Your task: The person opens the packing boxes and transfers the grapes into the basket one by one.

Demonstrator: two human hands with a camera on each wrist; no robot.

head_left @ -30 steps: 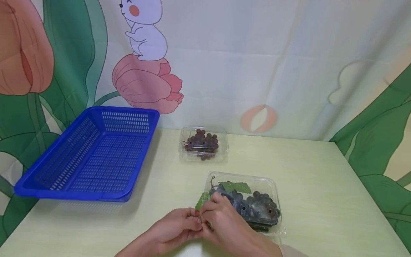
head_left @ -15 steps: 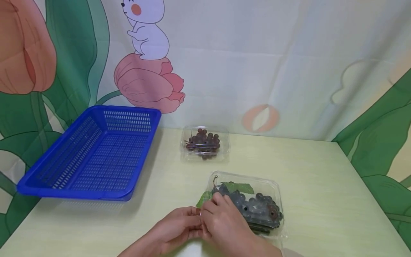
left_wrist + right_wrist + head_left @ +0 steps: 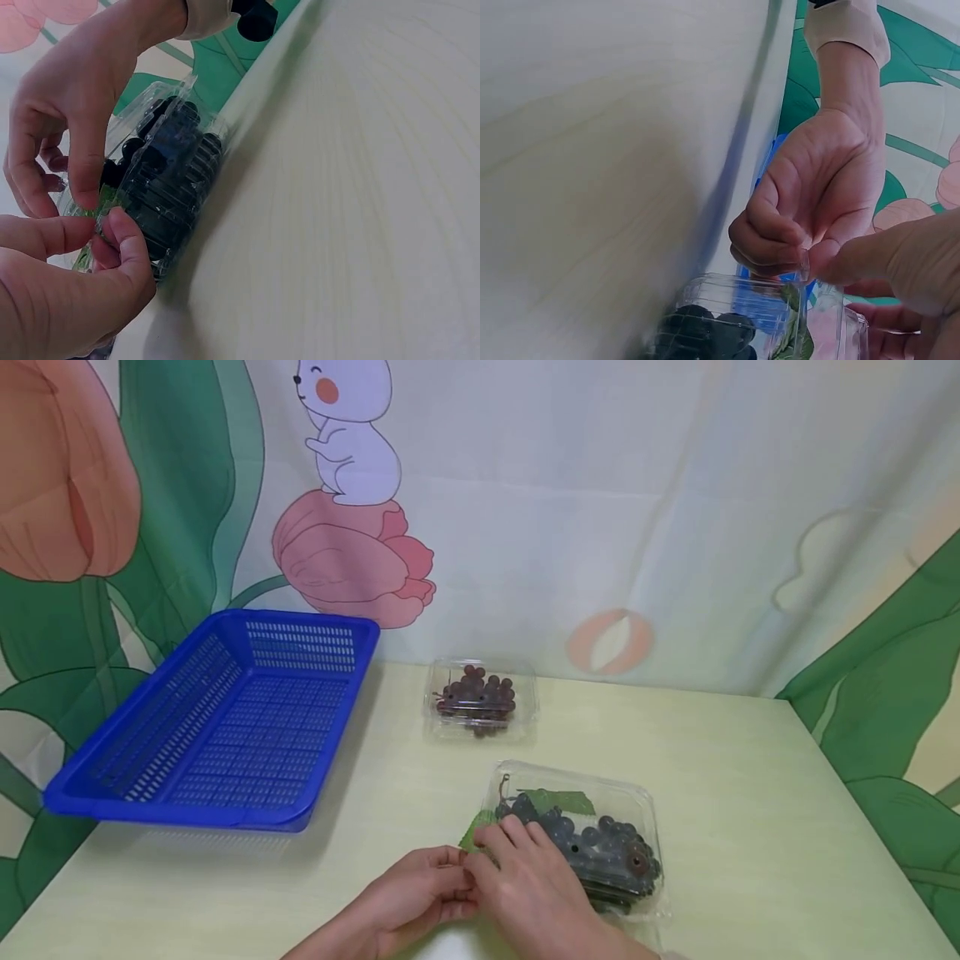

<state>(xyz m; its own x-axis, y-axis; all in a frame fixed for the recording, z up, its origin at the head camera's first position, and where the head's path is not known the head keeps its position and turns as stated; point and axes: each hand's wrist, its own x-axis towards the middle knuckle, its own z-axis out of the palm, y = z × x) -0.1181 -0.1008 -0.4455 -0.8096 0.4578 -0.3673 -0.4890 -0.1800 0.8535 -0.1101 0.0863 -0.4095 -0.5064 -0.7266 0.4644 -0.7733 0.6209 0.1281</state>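
A clear plastic clamshell box [image 3: 633,802] lies at the front of the table, with dark grapes [image 3: 611,835] and green leaves [image 3: 566,802] inside. At its near left corner my left hand [image 3: 420,885] pinches the plastic rim [image 3: 804,266] between thumb and fingers, as the right wrist view shows. Bent over the same corner, my right hand [image 3: 532,885] has its thumb beside the left fingertips and its other fingers on the lid. In the left wrist view both hands meet at the box's edge, a leaf [image 3: 105,196] showing behind them. The right fingertips are partly hidden.
Behind stands a smaller clear box [image 3: 525,697] of red grapes [image 3: 480,693]. A blue slotted basket [image 3: 262,743] occupies the table's left side. A printed curtain [image 3: 525,527] hangs along the back of the pale table [image 3: 750,793].
My right fingers have loosened from a tighter curl and spread slightly over the lid's corner. The left hand keeps its pinch, and the box has stayed in place.
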